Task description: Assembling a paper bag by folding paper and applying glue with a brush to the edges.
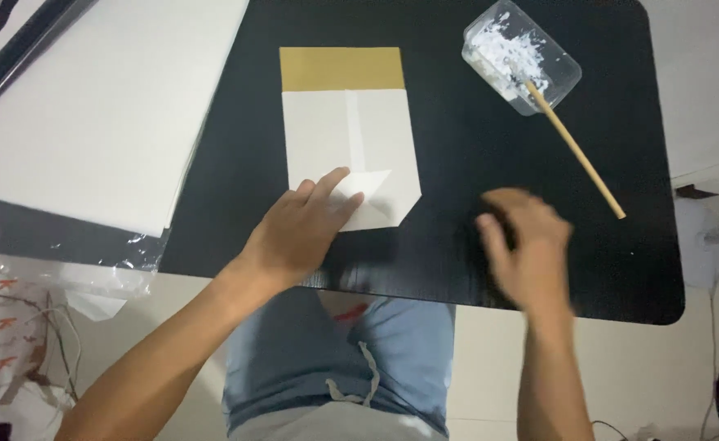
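A folded white paper bag with a tan strip along its far edge lies flat on a black board. My left hand presses on the bag's near left corner, fingers spread flat over the folded flaps. My right hand hovers over the board to the right of the bag, blurred, fingers loosely curled with nothing in them.
A clear plastic tub of white paste sits at the board's far right, with a wooden stick leaning out of it. A stack of large white sheets lies at the left. Plastic wrapping lies below them.
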